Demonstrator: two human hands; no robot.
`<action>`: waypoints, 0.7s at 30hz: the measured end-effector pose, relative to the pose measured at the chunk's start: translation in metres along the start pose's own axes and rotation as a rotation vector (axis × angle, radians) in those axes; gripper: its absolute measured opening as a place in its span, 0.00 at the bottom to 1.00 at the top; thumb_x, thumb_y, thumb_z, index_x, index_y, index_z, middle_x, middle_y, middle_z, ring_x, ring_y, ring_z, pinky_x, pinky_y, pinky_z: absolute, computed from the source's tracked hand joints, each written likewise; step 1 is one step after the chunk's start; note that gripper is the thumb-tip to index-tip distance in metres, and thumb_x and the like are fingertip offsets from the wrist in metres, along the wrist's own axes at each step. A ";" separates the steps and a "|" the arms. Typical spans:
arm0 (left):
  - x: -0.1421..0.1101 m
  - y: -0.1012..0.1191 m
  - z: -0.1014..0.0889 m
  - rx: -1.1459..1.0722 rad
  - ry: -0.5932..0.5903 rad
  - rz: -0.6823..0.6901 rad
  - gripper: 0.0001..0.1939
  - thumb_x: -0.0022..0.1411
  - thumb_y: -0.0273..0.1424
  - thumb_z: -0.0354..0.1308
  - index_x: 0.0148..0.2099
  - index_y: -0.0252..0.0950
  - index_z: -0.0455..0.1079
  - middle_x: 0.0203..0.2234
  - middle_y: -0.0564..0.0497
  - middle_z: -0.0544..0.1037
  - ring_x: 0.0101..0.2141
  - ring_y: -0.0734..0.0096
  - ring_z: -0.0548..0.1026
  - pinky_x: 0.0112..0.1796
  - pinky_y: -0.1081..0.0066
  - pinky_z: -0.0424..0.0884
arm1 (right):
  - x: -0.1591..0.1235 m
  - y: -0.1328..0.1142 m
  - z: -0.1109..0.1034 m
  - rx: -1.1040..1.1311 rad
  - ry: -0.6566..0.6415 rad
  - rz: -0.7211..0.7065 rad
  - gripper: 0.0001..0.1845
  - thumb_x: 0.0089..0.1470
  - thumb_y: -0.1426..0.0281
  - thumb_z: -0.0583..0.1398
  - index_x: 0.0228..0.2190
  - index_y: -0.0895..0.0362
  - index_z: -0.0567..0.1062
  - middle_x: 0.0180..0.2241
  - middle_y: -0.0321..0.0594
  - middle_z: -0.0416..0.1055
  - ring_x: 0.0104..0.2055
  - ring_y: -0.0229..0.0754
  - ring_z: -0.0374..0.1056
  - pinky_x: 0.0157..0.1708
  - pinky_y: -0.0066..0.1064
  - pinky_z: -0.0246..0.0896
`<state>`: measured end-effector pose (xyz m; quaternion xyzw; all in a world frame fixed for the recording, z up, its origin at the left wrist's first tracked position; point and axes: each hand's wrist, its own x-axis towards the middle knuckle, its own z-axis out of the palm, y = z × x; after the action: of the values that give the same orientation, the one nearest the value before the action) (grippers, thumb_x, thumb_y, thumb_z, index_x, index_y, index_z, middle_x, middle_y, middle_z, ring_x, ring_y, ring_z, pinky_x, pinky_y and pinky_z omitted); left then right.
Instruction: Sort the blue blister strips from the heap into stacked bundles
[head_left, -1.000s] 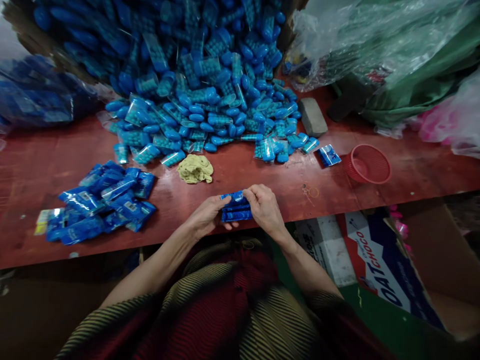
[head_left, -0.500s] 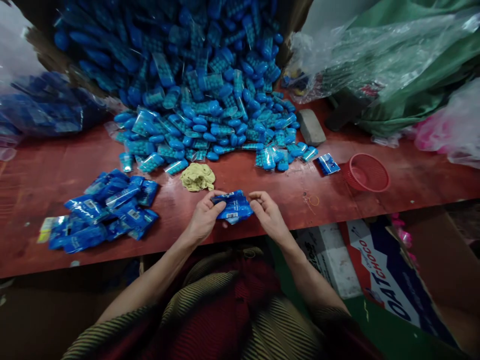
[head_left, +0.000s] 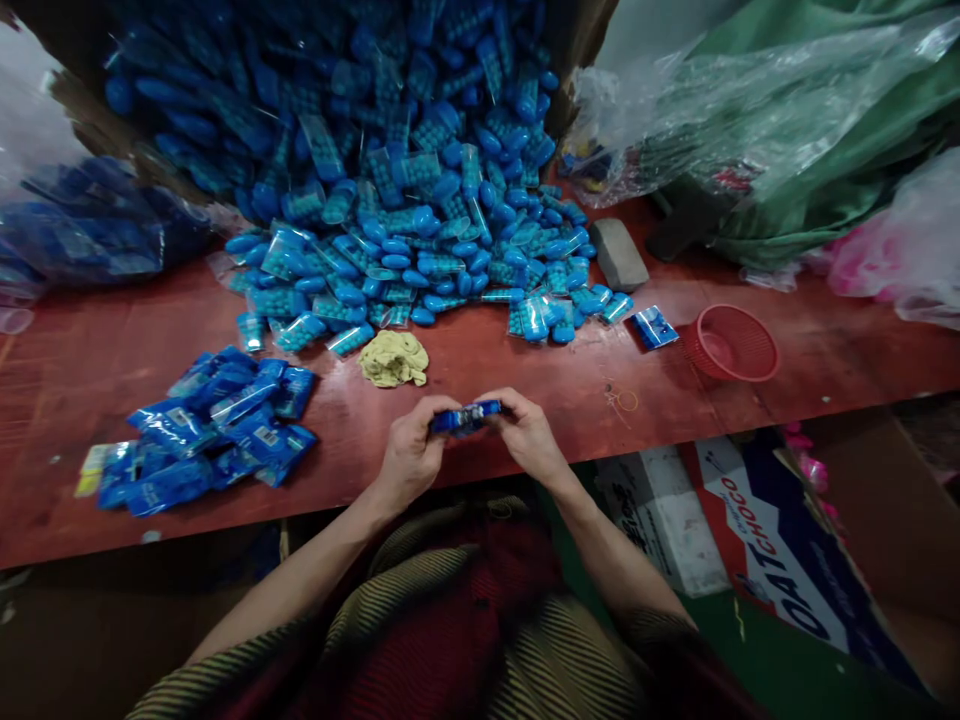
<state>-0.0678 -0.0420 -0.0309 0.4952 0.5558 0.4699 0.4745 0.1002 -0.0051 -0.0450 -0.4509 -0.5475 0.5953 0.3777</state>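
Between my two hands, over the front of the red table, is a blue plastic packet (head_left: 466,417), seen nearly edge-on. My left hand (head_left: 412,450) is closed on its left end. The right end is pinched by my right hand (head_left: 529,436). Just beyond lies a crumpled yellowish lump (head_left: 394,359), its material hard to make out. A pile of similar blue packets (head_left: 225,425) rests to the left. At the back spreads a large heap of blue-capped clear packs (head_left: 390,240) with small turquoise balls inside.
On the right stand a red plastic basket (head_left: 731,345), a small blue packet (head_left: 654,327) and a grey block (head_left: 619,255). A rubber band (head_left: 625,401) lies nearer. Clear plastic over green cloth (head_left: 810,130) fills the back right. Below the table edge is a printed carton (head_left: 795,560).
The packet has turned from showing its printed face to nearly edge-on. My right hand has shifted slightly left and now grips its right end.
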 end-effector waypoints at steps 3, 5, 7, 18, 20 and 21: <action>-0.005 -0.004 -0.003 0.068 -0.017 0.068 0.11 0.45 0.23 0.62 0.33 0.40 0.74 0.37 0.45 0.78 0.42 0.60 0.74 0.48 0.59 0.67 | 0.003 0.002 0.001 -0.026 0.052 -0.044 0.10 0.48 0.70 0.60 0.36 0.53 0.75 0.36 0.37 0.71 0.38 0.38 0.67 0.37 0.30 0.66; -0.007 -0.009 -0.006 0.061 -0.036 0.038 0.10 0.44 0.22 0.63 0.31 0.40 0.74 0.40 0.43 0.77 0.47 0.56 0.72 0.51 0.54 0.64 | 0.002 0.000 0.002 0.094 0.044 0.044 0.11 0.47 0.68 0.62 0.36 0.53 0.74 0.34 0.36 0.72 0.35 0.38 0.68 0.33 0.29 0.67; -0.008 -0.013 -0.009 0.041 -0.060 0.018 0.10 0.44 0.21 0.62 0.30 0.40 0.74 0.40 0.43 0.77 0.51 0.54 0.70 0.51 0.50 0.64 | 0.001 -0.005 0.002 0.256 -0.007 0.161 0.13 0.47 0.64 0.63 0.36 0.53 0.73 0.31 0.36 0.72 0.31 0.38 0.67 0.27 0.28 0.67; -0.009 -0.022 -0.010 0.111 -0.025 0.110 0.08 0.46 0.23 0.64 0.30 0.40 0.74 0.41 0.44 0.77 0.55 0.53 0.66 0.53 0.49 0.63 | -0.004 -0.015 0.003 0.526 -0.118 0.277 0.24 0.44 0.64 0.66 0.43 0.52 0.67 0.31 0.33 0.68 0.26 0.34 0.66 0.17 0.24 0.69; -0.011 -0.026 -0.007 0.114 0.130 0.101 0.07 0.49 0.25 0.62 0.33 0.40 0.73 0.44 0.44 0.75 0.54 0.56 0.67 0.51 0.54 0.66 | -0.003 -0.015 0.005 0.502 -0.070 0.240 0.24 0.44 0.65 0.66 0.44 0.52 0.66 0.30 0.32 0.68 0.26 0.34 0.65 0.16 0.23 0.68; -0.013 -0.027 -0.005 0.110 0.216 0.094 0.07 0.51 0.26 0.61 0.35 0.40 0.72 0.46 0.44 0.74 0.54 0.58 0.67 0.50 0.57 0.67 | -0.003 -0.015 0.005 0.493 -0.041 0.221 0.24 0.45 0.65 0.66 0.44 0.52 0.65 0.29 0.32 0.67 0.26 0.34 0.65 0.16 0.23 0.69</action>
<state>-0.0750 -0.0566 -0.0562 0.4925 0.6046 0.5111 0.3616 0.0953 -0.0080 -0.0299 -0.3902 -0.3409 0.7572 0.3978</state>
